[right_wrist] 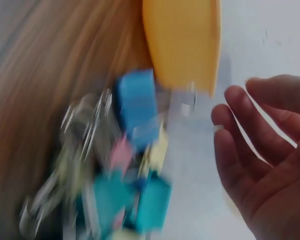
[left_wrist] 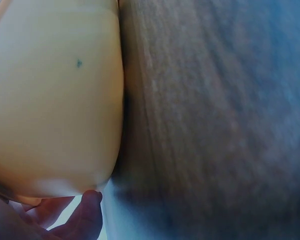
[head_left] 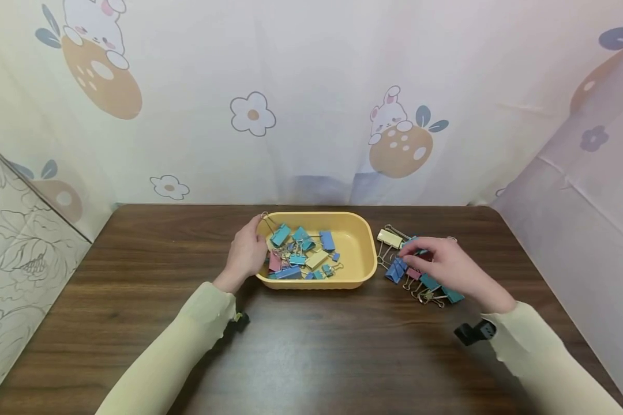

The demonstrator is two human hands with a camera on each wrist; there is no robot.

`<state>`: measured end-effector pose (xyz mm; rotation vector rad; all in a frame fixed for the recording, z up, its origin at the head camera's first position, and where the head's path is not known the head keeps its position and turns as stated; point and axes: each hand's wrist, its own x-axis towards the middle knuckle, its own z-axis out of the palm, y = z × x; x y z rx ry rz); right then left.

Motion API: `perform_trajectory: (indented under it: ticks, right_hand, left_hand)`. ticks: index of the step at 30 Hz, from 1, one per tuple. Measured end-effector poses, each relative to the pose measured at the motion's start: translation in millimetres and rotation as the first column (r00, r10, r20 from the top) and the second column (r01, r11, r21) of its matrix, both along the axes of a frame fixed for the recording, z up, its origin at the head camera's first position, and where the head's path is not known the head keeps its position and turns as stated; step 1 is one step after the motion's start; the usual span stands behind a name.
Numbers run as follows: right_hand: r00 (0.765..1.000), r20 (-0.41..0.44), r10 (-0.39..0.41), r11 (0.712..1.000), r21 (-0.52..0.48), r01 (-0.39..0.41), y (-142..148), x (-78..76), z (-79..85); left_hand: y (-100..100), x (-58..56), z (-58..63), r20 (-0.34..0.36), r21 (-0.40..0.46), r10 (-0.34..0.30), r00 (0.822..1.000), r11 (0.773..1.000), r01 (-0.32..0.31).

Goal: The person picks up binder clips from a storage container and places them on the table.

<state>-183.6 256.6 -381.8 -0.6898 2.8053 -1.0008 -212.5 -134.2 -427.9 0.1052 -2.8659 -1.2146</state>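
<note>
A yellow plastic tray (head_left: 354, 248) on the table holds several binder clips (head_left: 316, 259) in blue, teal, pink and yellow, mostly toward its left half. My left hand (head_left: 246, 251) grips the tray's left end; in the left wrist view its fingertips (left_wrist: 92, 200) touch the tray's outer wall (left_wrist: 55, 110). Right of the tray lies a loose pile of binder clips, among them a blue clip (head_left: 396, 270) and a pale yellow clip (head_left: 389, 238). My right hand (head_left: 441, 265) hovers over this pile, fingers relaxed and apart from the thumb, nothing between them.
The dark wooden table (head_left: 311, 346) ends at the back against a printed curtain (head_left: 311, 115). More curtain hangs along the right side, and a flower-patterned panel (head_left: 26, 271) stands at the left.
</note>
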Motion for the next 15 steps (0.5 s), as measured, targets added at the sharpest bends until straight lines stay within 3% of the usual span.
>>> perform_trajectory:
  ticks: [3, 6, 8, 10, 15]
  right_hand:
    - [0.991, -0.117, 0.063, 0.998, -0.005, -0.064, -27.7, -5.3, -0.5]
    - [0.950, -0.280, 0.138, 0.990, 0.039, -0.133, -54.9, -11.4, -5.1]
    - [0.928, -0.322, 0.190, 0.982, 0.076, -0.175, -72.4, -15.1, -9.8]
    - [0.919, -0.310, 0.244, 0.969, 0.122, -0.217, -87.8, -18.8, -15.1]
    - [0.922, -0.160, 0.353, 0.918, 0.249, -0.308, -114.6, -26.4, -23.4]
  left_hand:
    - [0.0, -0.5, 0.3, -0.004, -0.004, -0.001, 1.000, 1.000, 0.001]
    - [-0.4, -0.8, 0.4, -0.003, -0.009, -0.004, 1.000, 1.000, 0.004]
    - [-0.8, -0.8, -0.1, -0.001, -0.007, 0.001, 1.000, 1.000, -0.001]
    - [-1.2, -0.6, -0.7, 0.001, -0.004, 0.006, 1.000, 1.000, -0.006]
    - [-0.7, -0.2, -1.0, -0.007, 0.004, -0.005, 1.000, 1.000, 0.005]
